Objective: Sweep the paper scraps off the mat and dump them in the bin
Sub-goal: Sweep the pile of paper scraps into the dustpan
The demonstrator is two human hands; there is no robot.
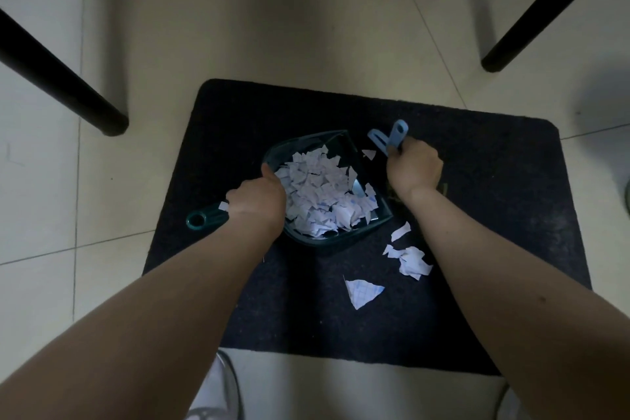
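Gripping the teal dustpan [327,181] by the root of its handle with the left hand [259,198], fingers curled round it and thumb lying along the pan's rim; ringed handle end poking out to the left of the wrist. Resting flat on the dark mat [477,215], slightly left of the mat's middle, open mouth turned toward the right. Heaped inside, a pile of white squared paper scraps [320,194], filling most of the pan.

Clutching a light blue brush handle [388,138] in the right hand [414,165], fist closed round it, just beside the pan's right edge; handle tip sticking up past the knuckles. Bristles mostly hidden under the hand, only a dark fringe showing by the wrist.

Lying loose on the mat: one small scrap [369,154] between pan and right hand, a thin strip [400,231] just off the pan's near corner, a crumpled cluster [410,261] a little nearer, and a larger triangular piece [361,293] nearest of all. Another tiny bit clinging by the left wrist.

Spread over pale floor tiles [306,27], with dark furniture legs [61,78] standing at the upper left and upper right, well apart from the mat.
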